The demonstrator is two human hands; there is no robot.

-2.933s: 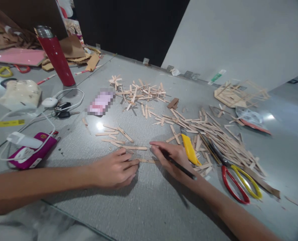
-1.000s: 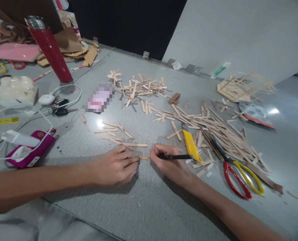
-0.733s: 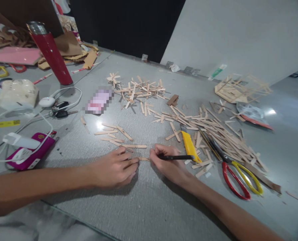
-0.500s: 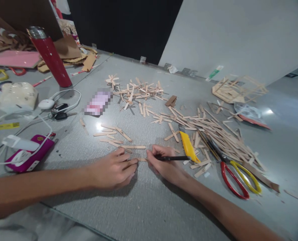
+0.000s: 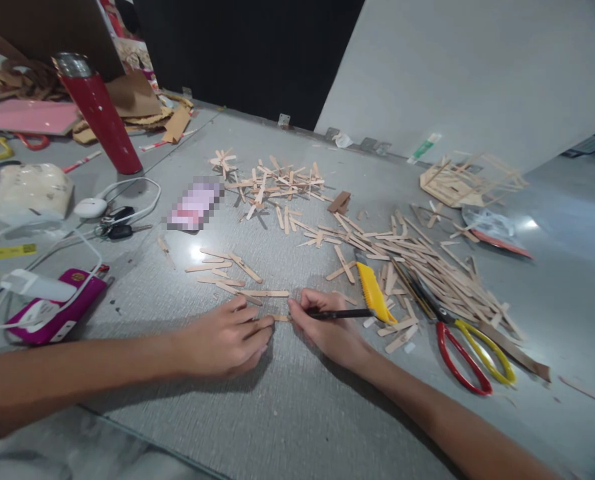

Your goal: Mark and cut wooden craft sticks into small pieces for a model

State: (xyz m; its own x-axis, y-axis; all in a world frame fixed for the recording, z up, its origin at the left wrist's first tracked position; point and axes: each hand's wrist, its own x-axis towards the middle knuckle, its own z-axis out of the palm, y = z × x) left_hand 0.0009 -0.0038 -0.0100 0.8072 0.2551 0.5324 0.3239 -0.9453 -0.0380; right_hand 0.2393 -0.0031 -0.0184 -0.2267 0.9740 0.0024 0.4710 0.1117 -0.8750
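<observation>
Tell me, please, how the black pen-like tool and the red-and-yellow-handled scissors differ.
The black pen-like tool is held in the right hand, while the scissors lie on the table, out of the hands. The tool is one slim shaft; the scissors have two looped handles. The tool looks black, whereas the scissors have one red and one yellow handle. Both show dark parts.

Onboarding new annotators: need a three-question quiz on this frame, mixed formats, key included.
1. The right hand holds:
a) a yellow utility knife
b) a bunch of keys
c) a black pen

2. True or false, of the scissors by the stick pile: both handle loops are the same colour.

3. Fill in: the fingers of the left hand touch a wooden ____.

Key:
1. c
2. False; one is red, the other yellow.
3. craft stick
</observation>
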